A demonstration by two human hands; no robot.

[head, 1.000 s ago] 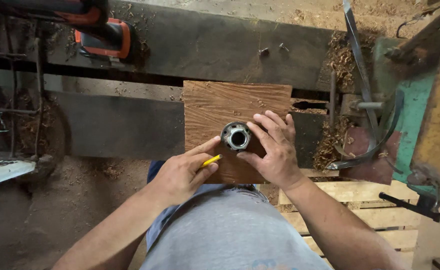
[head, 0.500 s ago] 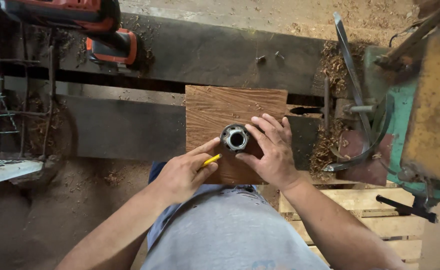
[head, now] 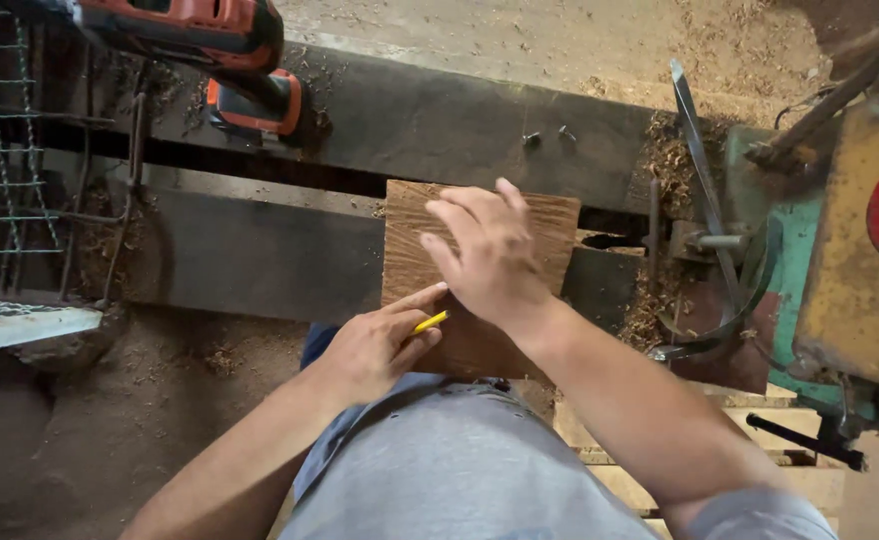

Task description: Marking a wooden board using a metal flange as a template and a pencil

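At the centre of the frame the left hand pinched a yellow pencil against the near edge of the wooden board, which lay across dark metal beams. The right hand lay spread, fingers open and flat, over the board's middle, gripping nothing visible. This looked like the marking step; the next move called for keeping the board steady under the pencil tip.

My right hand lies flat on the wood block, my left hand just beside it at the block's near edge, gripping a pencil. Beyond and left of both hands, a power drill rests on the beam; a machine stands right.
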